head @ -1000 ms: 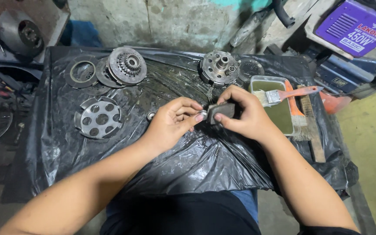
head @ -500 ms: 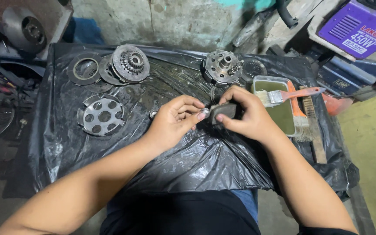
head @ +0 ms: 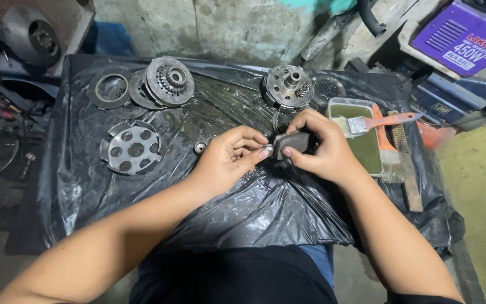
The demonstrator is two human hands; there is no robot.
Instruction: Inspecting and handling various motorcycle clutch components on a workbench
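Both my hands meet over the middle of a black plastic sheet [head: 237, 208]. My right hand [head: 322, 149] grips a small dark curved metal part [head: 291, 144] between thumb and fingers. My left hand [head: 229, 157] pinches a small shiny piece [head: 267, 150] against the left end of that dark part. The contact point is partly hidden by my fingers.
Round clutch parts lie on the sheet: a toothed hub [head: 169, 81] and ring [head: 109, 88] at the back left, a perforated plate [head: 132, 149] at the left, a drum [head: 288, 86] at the back. A tray [head: 361, 141] with a paintbrush [head: 375, 122] sits at the right.
Both hands stay together on the dark part; the fingers have shifted only slightly. The view has tilted a little.
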